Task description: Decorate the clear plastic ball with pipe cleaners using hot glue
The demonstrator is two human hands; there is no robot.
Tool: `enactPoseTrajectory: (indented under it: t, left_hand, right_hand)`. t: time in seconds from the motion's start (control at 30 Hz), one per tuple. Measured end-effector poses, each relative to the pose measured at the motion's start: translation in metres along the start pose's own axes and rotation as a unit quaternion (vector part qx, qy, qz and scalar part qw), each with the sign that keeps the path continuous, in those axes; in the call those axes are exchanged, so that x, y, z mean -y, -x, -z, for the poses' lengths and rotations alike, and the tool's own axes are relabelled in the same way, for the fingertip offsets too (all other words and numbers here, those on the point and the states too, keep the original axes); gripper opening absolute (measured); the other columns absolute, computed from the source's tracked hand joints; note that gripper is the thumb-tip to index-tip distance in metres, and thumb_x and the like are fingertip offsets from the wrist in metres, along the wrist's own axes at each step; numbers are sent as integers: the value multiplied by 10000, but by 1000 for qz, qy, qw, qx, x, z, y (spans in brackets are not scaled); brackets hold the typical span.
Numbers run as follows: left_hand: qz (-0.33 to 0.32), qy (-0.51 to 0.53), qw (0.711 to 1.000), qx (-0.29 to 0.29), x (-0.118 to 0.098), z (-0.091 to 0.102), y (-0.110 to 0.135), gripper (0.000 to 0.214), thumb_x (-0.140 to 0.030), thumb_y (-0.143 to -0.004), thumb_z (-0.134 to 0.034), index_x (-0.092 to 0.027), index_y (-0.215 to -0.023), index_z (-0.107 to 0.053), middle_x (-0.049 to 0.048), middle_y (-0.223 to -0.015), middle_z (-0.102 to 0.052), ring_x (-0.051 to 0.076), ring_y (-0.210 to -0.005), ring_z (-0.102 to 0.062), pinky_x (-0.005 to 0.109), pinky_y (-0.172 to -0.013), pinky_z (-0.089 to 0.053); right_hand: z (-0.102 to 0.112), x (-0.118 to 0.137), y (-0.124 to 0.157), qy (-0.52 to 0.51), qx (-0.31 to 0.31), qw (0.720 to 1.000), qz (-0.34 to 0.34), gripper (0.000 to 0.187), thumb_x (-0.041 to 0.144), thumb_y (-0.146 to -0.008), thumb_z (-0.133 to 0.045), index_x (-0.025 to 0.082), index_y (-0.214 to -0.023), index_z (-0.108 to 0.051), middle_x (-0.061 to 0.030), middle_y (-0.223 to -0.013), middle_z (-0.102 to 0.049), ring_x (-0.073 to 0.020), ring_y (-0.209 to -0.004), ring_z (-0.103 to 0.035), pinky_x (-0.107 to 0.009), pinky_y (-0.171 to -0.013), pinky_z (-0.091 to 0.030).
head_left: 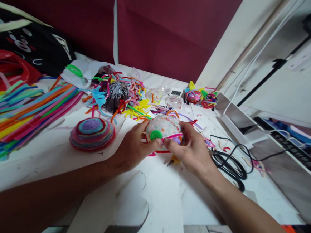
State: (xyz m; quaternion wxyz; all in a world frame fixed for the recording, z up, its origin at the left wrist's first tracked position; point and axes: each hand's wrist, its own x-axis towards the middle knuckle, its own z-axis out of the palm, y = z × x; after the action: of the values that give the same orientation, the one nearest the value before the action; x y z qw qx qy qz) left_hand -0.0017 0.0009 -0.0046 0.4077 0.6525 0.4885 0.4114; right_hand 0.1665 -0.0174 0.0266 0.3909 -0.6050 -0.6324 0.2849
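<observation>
A cloudy, rounded clear dome (163,126) with coloured specks sits between my two hands, above the white table. On its front is a green pipe-cleaner coil (156,135), with a purple coil (178,140) on the right. My left hand (135,143) closes around the left side, its thumb beside the green coil. My right hand (193,146) grips the right side, its thumb at a pink pipe cleaner (174,135) that lies across the front. A red strip shows along the lower edge. The fingers behind the dome are mostly hidden.
At left are a coiled multicoloured dome (92,133) and bundled pipe cleaners (34,110). Behind lie a heap of scraps (119,92), clear domes (174,102), a small digital clock (176,92) and a decorated cat-eared piece (200,96). A black cable (229,165) coils at right, near a yellow-and-black tool tip (174,161).
</observation>
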Motion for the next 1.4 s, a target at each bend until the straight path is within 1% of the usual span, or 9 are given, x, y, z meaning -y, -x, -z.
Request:
enactPoseTrajectory:
  t: [0.17, 0.27, 0.43, 0.63, 0.73, 0.93, 1.1, 1.23, 1.4]
  left_hand:
    - [-38, -53, 998, -20, 0, -1, 1, 526, -378, -742, -584, -171, -1224, -538, 107, -1195, -591, 277, -1007, -625, 380, -822, -545]
    - [-45, -72, 996, -28, -2, -1, 1, 552, -370, -725, -572, -150, -1231, -537, 122, -1189, -591, 295, -1034, -606, 395, -838, -540]
    - [-45, -95, 994, -44, -8, -1, 1, 527, -336, -690, -552, -140, -1179, -563, 128, -1153, -607, 299, -1035, -598, 411, -877, -519]
    - [-54, -110, 991, -50, -9, -1, 1, 558, -314, -692, -544, -128, -1219, -541, 134, -1164, -600, 303, -1063, -586, 433, -922, -490]
    - [-53, -108, 991, -52, -8, -1, 1, 566, -323, -684, -556, -135, -1218, -541, 130, -1169, -596, 309, -1070, -584, 431, -912, -498]
    - [-52, -85, 994, -40, -7, -2, 2, 595, -342, -692, -579, -134, -1247, -530, 130, -1202, -574, 304, -1091, -581, 409, -914, -502]
    - [-24, 6, 1000, -9, -10, -1, 4, 525, -413, -779, -523, -158, -1237, -538, 114, -1249, -549, 293, -1123, -569, 359, -862, -530]
    - [-34, 19, 999, -5, -10, 1, 4, 508, -430, -803, -550, -166, -1237, -542, 104, -1270, -546, 299, -1171, -543, 339, -854, -532]
    - [-38, 52, 998, 7, -5, 1, 4, 535, -433, -811, -574, -160, -1268, -524, 105, -1251, -555, 269, -1084, -605, 332, -861, -536]
  right_hand:
    - [-1, 2, 2, 49, -14, 999, 8, 587, 382, -654, -672, 148, -1180, -555, -5, -781, -613, -155, -644, -513, -267, -574, -404]
    - [-1, 2, 4, 61, -16, 998, 17, 588, 397, -655, -674, 144, -1172, -554, 4, -736, -598, -147, -606, -488, -260, -542, -380]
    - [-2, 4, 6, 54, -11, 998, 29, 577, 425, -670, -665, 145, -1161, -550, -24, -800, -631, -158, -635, -509, -277, -592, -422]
    - [-3, 4, 7, 70, -18, 997, 35, 541, 421, -675, -655, 157, -1137, -561, -14, -728, -623, -178, -641, -531, -285, -598, -430]
    - [-4, 3, 7, 74, -27, 996, 31, 548, 430, -674, -657, 161, -1142, -560, -20, -747, -630, -190, -676, -549, -293, -618, -441]
    - [-2, 3, 7, 78, -29, 996, 29, 568, 427, -674, -652, 153, -1163, -558, -46, -834, -653, -184, -675, -547, -292, -605, -438]
    - [-1, 2, 8, 81, -30, 996, 23, 569, 421, -672, -650, 146, -1162, -560, -34, -788, -645, -178, -648, -539, -287, -594, -436]
    - [0, 1, 7, 78, -29, 996, 27, 531, 407, -681, -644, 157, -1144, -569, -26, -772, -647, -180, -654, -552, -287, -610, -441]
    - [1, 2, 7, 66, -21, 997, 24, 526, 391, -688, -640, 165, -1157, -568, -40, -819, -666, -195, -695, -585, -295, -640, -461]
